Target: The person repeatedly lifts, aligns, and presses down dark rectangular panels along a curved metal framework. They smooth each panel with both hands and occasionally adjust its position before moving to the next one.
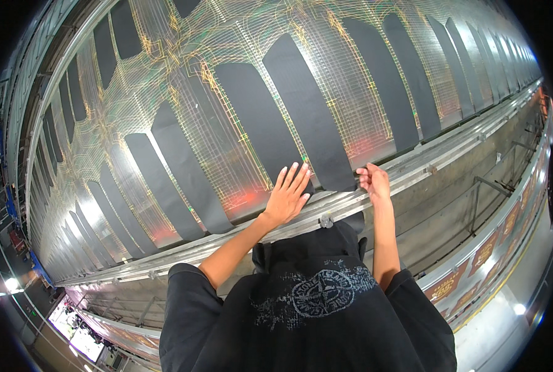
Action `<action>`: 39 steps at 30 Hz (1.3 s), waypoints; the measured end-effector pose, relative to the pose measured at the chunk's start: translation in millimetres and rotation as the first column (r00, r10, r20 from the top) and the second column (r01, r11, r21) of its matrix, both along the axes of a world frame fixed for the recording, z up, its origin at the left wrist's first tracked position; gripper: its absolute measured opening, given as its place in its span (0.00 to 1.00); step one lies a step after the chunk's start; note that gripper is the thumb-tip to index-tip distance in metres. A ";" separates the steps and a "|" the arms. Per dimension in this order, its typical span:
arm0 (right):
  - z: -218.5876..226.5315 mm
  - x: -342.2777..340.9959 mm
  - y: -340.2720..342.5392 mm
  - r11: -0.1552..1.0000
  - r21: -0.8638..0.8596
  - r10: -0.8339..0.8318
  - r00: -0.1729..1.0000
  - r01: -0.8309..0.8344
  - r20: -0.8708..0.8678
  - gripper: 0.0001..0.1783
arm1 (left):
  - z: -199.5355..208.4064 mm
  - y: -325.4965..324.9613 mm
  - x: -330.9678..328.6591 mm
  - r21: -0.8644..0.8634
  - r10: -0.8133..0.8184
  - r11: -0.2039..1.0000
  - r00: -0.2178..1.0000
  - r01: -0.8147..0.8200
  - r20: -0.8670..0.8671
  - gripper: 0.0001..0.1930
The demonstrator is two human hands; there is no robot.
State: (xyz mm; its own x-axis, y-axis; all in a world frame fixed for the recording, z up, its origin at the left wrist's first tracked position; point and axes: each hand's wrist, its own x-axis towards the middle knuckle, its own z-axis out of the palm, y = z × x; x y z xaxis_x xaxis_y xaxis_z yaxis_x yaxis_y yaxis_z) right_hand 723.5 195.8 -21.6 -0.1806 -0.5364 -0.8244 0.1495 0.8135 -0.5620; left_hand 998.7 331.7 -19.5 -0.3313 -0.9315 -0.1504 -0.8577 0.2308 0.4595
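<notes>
While the left hand (pixel 287 199) lies spread, gripping nothing, over the near end of 1 dark strip (pixel 251 115) on the patterned table (pixel 346 99), the right hand (pixel 376 181) half-curls beside the neighbouring strip (pixel 306 111); whether it pinches, I cannot tell. Edge-straightening seems in hand; the next move calls for light pressure.

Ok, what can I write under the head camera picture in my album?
Left hand spread over one dark strip, right hand beside the next dark strip.

From the head, a fisheye looks down from nearby on left hand (pixel 286 201) and right hand (pixel 377 184)
</notes>
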 end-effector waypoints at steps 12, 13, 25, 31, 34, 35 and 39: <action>2.1 -8.1 16.5 0.987 -0.082 0.121 0.979 -0.136 -0.165 0.08 | 1.2 -1.9 2.2 0.033 -0.018 0.999 0.997 0.020 -0.071 0.35; 9.4 -6.5 21.1 0.994 -0.078 0.067 0.989 -0.077 -0.130 0.08 | 1.1 -1.6 1.5 0.045 -0.014 0.999 0.999 0.017 -0.052 0.34; 72.7 -24.6 55.8 0.979 -0.174 0.103 0.994 -0.105 -0.021 0.12 | 12.0 -28.0 21.8 0.022 0.005 1.000 0.983 -0.001 -0.184 0.38; 21.1 8.3 16.3 0.939 -0.089 0.278 0.884 -0.333 -0.375 0.16 | 16.6 -43.8 26.3 0.005 0.006 1.000 0.988 -0.005 -0.155 0.43; 6.8 6.3 14.4 0.856 -0.004 0.405 0.674 -0.517 -0.617 0.18 | 9.8 -42.3 31.3 0.004 0.023 1.000 0.974 -0.023 -0.225 0.39; 6.8 4.5 18.4 0.825 -0.013 0.417 0.624 -0.565 -0.661 0.18 | 0.1 -40.3 34.5 -0.005 0.021 1.000 0.967 -0.023 -0.253 0.38; 57.3 38.1 38.7 0.588 -0.030 0.496 0.389 -0.808 -0.776 0.16 | 11.2 -21.4 39.8 -0.024 0.163 0.984 0.949 -0.176 -0.271 0.36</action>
